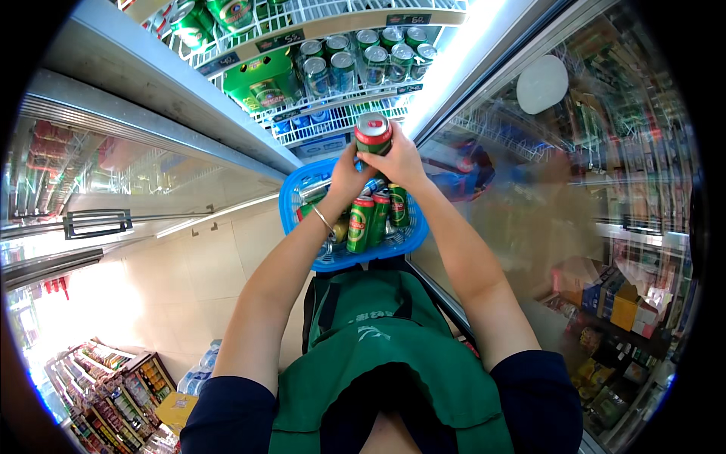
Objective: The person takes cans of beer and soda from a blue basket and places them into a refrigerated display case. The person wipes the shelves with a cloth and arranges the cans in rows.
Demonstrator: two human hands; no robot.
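Note:
A green drink can (374, 135) with a red rim and silver top is held up in front of me. My left hand (349, 176) grips its lower left side, and my right hand (404, 162) wraps around its right side. Below my hands is a blue plastic basket (417, 235). Upright green Tsingtao beer cans (358, 224) stand in it, and a silver can (313, 190) lies on its side at the left. My forearms and hands hide part of the basket's contents.
Ahead, an open drinks fridge has wire shelves (363, 96) with several small cans (375, 63) and a green carton (264, 82). Its glass door (510, 187) stands at my right. Another glass door (142, 181) is at left. A snack rack (113, 397) stands behind on the left.

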